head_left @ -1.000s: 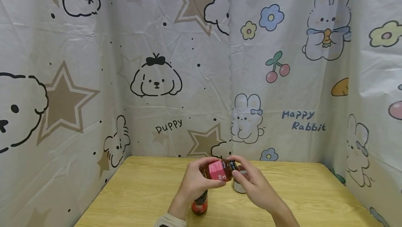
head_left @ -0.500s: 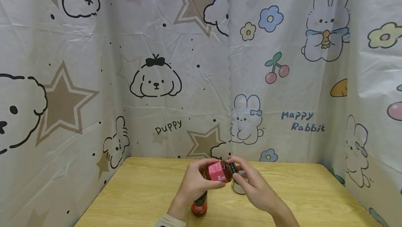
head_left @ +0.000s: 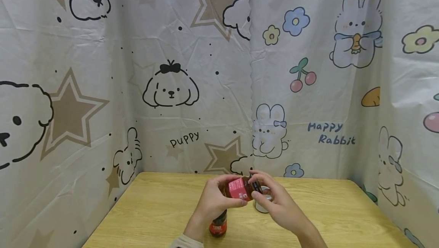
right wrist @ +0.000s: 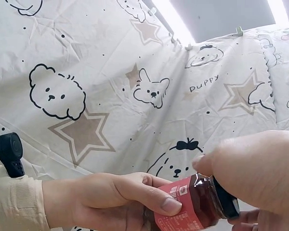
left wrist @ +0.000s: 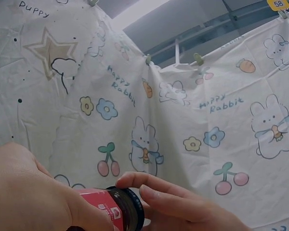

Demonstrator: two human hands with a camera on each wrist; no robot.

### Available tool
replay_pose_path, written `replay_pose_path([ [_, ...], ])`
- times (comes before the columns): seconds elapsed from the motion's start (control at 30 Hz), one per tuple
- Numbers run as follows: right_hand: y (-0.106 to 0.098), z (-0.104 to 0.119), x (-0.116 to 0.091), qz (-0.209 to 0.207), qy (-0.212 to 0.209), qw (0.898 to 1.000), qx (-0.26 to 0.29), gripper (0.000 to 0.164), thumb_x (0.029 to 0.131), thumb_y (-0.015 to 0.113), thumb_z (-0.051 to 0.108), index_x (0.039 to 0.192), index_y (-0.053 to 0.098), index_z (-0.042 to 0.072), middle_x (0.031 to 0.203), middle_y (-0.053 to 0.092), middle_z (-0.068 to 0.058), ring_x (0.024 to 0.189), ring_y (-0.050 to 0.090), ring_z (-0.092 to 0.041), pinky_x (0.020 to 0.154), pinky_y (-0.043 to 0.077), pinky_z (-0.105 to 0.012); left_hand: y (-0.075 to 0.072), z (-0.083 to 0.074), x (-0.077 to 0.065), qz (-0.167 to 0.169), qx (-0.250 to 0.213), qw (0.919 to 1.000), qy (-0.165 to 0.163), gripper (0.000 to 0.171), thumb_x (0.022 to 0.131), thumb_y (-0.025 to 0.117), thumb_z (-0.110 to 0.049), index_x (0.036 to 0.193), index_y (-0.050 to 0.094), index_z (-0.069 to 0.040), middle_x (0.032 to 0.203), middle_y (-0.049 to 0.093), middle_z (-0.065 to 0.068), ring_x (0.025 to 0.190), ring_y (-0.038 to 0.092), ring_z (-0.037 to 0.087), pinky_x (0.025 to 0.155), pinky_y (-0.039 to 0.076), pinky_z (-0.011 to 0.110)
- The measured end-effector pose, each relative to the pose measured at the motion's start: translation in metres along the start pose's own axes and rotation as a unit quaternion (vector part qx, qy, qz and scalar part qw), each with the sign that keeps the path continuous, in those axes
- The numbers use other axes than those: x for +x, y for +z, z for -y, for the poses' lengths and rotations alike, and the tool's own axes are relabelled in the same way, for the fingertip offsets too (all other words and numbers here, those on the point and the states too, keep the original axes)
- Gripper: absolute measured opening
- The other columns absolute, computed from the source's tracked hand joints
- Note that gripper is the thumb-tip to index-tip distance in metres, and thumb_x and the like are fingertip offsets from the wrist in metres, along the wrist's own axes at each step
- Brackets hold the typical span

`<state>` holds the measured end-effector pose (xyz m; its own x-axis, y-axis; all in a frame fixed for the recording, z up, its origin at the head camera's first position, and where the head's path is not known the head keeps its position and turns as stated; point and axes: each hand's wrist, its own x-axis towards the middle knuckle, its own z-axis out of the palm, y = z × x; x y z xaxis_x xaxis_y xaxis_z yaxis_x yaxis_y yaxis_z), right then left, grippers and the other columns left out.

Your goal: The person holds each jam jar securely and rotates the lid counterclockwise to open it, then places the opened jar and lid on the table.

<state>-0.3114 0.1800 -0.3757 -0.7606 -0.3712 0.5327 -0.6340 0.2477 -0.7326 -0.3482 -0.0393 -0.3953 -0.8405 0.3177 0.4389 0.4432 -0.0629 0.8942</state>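
Left grip (head_left: 212, 197) wraps round a pink jar (head_left: 238, 189), tilted above the middle of the tabletop (head_left: 164, 204); right grip (head_left: 278, 201) curls its fingers about the dark lid (head_left: 256, 187). Below, a red jar (head_left: 218, 228) stands upright, well in from the left edge. Farther back sits a pale can (head_left: 262, 208), partly hidden by the right grip. Beyond the far edge hangs a printed curtain (head_left: 223, 92).

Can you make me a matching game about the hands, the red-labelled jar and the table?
1. Left hand
2. Right hand
3. Red-labelled jar
4. Table

A. Standing upright
B. Around the black lid
C. Yellowish, with wood grain
D. Gripping the pink-labelled jar

Right pairs: 1-D, 2-B, 3-A, 4-C
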Motion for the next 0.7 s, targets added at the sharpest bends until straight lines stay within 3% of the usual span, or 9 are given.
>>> replay_pose_path([
  [0.2, 0.0039, -0.0035, 0.0018, -0.026, 0.016, 1.000, 0.004, 0.014, 0.107, 0.059, 0.015, 0.120, 0.064, 0.015, 0.150, 0.049, -0.012, 0.125, 0.057, -0.033, 0.093, 0.055, -0.036, -0.0003, 0.0005, 0.0007, 0.002, -0.006, 1.0000, 0.001, 0.058, 0.072, 0.091, 0.006, 0.126, 0.070, -0.001, 0.116, 0.070, 0.010, 0.096, 0.067, 0.024, 0.078, 0.060, 0.031],
  [0.43, 0.0027, -0.0029, 0.0009, -0.007, 0.019, 0.999, 0.027, 0.043, 0.108, 0.056, 0.012, 0.149, 0.049, 0.020, 0.150, 0.048, -0.019, 0.125, 0.057, -0.043, 0.092, 0.055, -0.037, -0.0002, -0.0010, -0.0009, -0.007, 0.000, 1.0000, -0.003, 0.058, 0.071, 0.091, 0.004, 0.125, 0.070, -0.002, 0.115, 0.070, 0.010, 0.095, 0.067, 0.025, 0.077, 0.060, 0.032],
  [0.7, 0.0026, -0.0037, 0.0010, -0.014, 0.008, 1.000, 0.023, 0.059, 0.105, 0.060, 0.005, 0.156, 0.041, 0.027, 0.155, 0.045, -0.010, 0.136, 0.048, -0.043, 0.099, 0.051, -0.034, -0.0014, -0.0040, -0.0022, -0.011, 0.005, 0.9999, -0.002, 0.059, 0.072, 0.092, 0.003, 0.126, 0.069, -0.001, 0.115, 0.070, 0.010, 0.096, 0.067, 0.025, 0.077, 0.060, 0.032],
])
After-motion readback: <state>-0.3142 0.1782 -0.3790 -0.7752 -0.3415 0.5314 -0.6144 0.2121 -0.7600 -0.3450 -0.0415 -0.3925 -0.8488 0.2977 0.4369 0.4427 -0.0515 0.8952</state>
